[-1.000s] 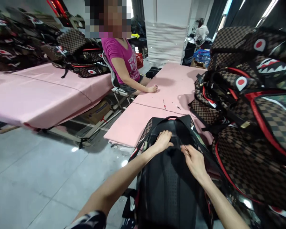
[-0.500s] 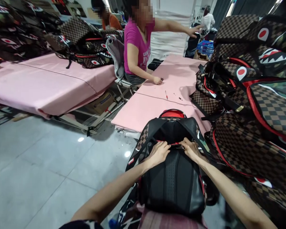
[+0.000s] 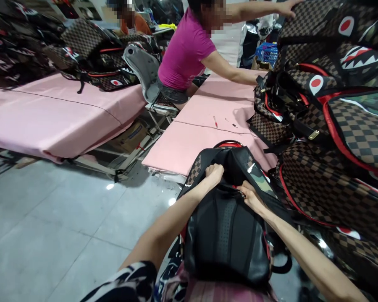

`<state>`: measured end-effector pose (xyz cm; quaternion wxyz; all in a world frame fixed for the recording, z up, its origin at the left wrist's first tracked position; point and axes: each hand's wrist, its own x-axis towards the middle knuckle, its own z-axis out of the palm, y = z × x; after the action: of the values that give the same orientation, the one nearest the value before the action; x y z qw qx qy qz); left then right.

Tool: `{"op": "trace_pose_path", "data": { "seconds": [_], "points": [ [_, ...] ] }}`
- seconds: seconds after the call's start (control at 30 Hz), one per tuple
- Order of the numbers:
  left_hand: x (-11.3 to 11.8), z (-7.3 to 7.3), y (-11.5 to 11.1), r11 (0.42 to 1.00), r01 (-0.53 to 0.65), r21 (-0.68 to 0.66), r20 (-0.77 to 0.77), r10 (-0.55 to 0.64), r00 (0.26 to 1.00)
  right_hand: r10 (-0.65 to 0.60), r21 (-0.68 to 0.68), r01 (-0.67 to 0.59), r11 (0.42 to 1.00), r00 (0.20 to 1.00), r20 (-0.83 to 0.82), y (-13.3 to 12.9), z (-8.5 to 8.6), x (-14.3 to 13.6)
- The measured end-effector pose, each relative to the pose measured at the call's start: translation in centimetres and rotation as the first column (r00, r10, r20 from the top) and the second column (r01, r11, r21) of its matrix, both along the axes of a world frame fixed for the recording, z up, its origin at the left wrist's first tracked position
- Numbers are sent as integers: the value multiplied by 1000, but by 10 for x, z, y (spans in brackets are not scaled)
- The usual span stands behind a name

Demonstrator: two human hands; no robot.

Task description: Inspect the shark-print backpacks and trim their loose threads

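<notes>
Two bare hands, left hand (image 3: 214, 173) and right hand (image 3: 252, 199), to one black-backed backpack (image 3: 227, 235)
Counting two pink-covered tables (image 3: 82, 121); two pens (image 3: 216, 123); one grey chair (image 3: 143, 77); one blue basket (image 3: 266, 53); one cardboard box (image 3: 130, 136); two co-workers (image 3: 182, 58) in plain sight, one in magenta and one in orange; several more backpacks (image 3: 327, 180) heaped at left and right, too overlapped for a sure number

The backpack (image 3: 204, 235) looks partly glossy and leather-like, the pink table cover (image 3: 179, 147) matt cloth, the floor (image 3: 66, 239) smooth, shiny tile.
</notes>
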<state>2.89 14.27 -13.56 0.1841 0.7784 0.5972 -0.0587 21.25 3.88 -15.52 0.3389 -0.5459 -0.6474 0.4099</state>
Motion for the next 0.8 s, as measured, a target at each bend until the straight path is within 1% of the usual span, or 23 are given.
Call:
{"op": "trace_pose_path", "data": {
  "seconds": [0.07,0.1,0.17,0.23,0.3,0.4,0.5,0.6,0.7,0.8],
  "points": [
    [-6,-2,-9,997,79,4,22,-79,997,25,78,-32,996,996,82,2,-8,4],
    [-9,-2,-12,992,126,10,39,-126,991,36,103,-46,994,995,97,4,-11,6],
    [-9,-1,-12,973,229,30,75,-230,970,45,137,-62,989,991,127,10,-15,7],
    [-2,0,-4,941,335,51,104,-339,935,41,157,-66,985,987,156,16,-17,8],
    [11,-1,8,900,431,63,120,-435,892,30,177,-64,982,982,186,21,-18,8],
    [32,-8,21,854,516,69,114,-521,846,18,205,-62,977,978,210,25,-22,9],
    [44,-20,22,843,533,72,93,-538,838,29,213,-76,974,976,216,27,-30,11],
    [46,-28,19,850,521,71,89,-526,846,45,209,-90,974,977,210,29,-38,13],
    [43,-27,15,864,498,78,112,-504,856,61,210,-104,972,977,202,33,-42,15],
    [38,-22,11,883,461,91,155,-470,869,105,242,-151,958,976,193,39,-39,18]
  ]
}}
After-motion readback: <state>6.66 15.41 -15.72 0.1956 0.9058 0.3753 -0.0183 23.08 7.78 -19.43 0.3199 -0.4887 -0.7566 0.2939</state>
